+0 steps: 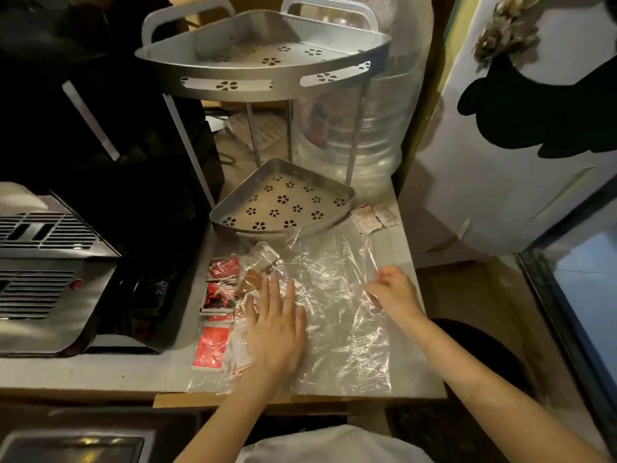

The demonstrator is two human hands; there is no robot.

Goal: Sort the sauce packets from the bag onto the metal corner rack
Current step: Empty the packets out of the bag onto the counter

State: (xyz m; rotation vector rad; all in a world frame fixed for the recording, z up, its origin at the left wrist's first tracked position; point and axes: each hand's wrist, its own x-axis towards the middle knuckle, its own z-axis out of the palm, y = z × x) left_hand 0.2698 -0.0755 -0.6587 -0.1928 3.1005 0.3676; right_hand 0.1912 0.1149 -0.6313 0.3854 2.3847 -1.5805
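Note:
A clear plastic bag [337, 305] lies flat on the small grey table [410, 345]. My left hand [275, 329] rests flat on the bag's left part, fingers spread, beside several red sauce packets [213, 345] and a brown packet [250, 282]. My right hand [394, 292] pinches the bag's right edge. The metal corner rack [263, 75] stands behind, with its lower shelf [283, 202] and upper shelf both bare. Two pale packets [374, 218] lie on the table right of the lower shelf.
A black appliance with vents [50, 269] stands at the left. A large clear water bottle [360, 121] is behind the rack at the right. A white fridge door [521, 128] closes off the right side. A small clear wrapped packet [265, 253] lies near the lower shelf.

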